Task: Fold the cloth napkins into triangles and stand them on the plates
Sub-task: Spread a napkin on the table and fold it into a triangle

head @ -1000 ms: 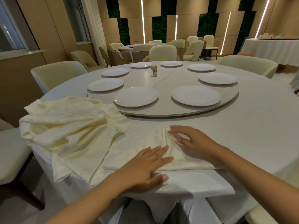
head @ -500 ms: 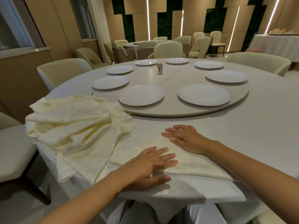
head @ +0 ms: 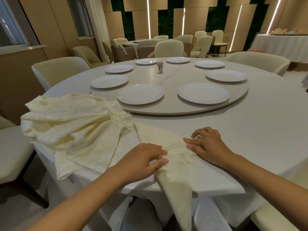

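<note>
The left hand (head: pixel 143 160) rests palm down on the cream napkin (head: pixel 176 164) at the near edge of the counter (head: pixel 250 130), fingers curled and pinching a bunched ridge of fabric. The right hand (head: pixel 208 144) lies just to the right of it, fingertips bent and gripping the same ridge from the opposite side; the two hands sit close together with gathered cloth between them. Below the hands, the napkin tapers to a point that hangs over the counter edge. Left of the left hand, a loose pile of napkins (head: pixel 66 124) lies heaped on the counter, partly draped over its edge. Beyond both hands, a raised round turntable (head: pixel 166 109) carries white plates; the nearest plate (head: pixel 140 93) sits ahead of the left hand, another plate (head: pixel 203 92) ahead of the right hand. A small jar (head: pixel 160 67) stands farther back, near the turntable centre.
</note>
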A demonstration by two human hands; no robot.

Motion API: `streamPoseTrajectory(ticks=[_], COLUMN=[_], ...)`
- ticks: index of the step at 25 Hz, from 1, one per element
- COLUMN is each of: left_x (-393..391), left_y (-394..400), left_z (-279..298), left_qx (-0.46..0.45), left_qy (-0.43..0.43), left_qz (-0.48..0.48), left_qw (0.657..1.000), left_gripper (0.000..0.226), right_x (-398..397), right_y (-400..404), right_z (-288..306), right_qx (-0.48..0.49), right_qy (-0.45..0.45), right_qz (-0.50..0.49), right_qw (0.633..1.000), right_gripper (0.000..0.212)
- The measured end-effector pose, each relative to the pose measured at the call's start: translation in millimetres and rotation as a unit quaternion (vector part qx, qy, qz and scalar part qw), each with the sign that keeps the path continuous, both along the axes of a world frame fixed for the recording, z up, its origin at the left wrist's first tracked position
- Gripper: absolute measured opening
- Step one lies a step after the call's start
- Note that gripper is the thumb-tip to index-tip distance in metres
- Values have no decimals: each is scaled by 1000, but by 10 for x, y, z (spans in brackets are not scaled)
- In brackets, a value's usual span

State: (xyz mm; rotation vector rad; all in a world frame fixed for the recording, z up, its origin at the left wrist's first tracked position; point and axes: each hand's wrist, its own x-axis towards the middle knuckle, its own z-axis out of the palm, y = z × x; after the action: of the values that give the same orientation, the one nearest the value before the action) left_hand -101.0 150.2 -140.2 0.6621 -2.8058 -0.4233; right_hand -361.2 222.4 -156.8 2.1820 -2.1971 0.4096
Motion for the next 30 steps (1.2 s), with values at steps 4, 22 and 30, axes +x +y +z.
streamPoseTrajectory(ticks=[4, 22, 30], left_x=[-130, 194, 106], left_y=[116, 61, 133], left_z=[-95, 24, 17], left_qx=[7, 254, 294], left_qy=[-31, 36, 106], left_qz=[46, -63, 1], left_qw=[998, 964, 950], left_gripper=[53, 21, 30], right_x=[183, 183, 187], right_y=[-50, -76, -87], right_z=[88, -79, -81], right_qx=[-70, 118, 127], right_qy=[25, 4, -7], right_qz=[31, 47, 48], right_qw=[997, 992, 991], right_gripper=[58, 96, 74])
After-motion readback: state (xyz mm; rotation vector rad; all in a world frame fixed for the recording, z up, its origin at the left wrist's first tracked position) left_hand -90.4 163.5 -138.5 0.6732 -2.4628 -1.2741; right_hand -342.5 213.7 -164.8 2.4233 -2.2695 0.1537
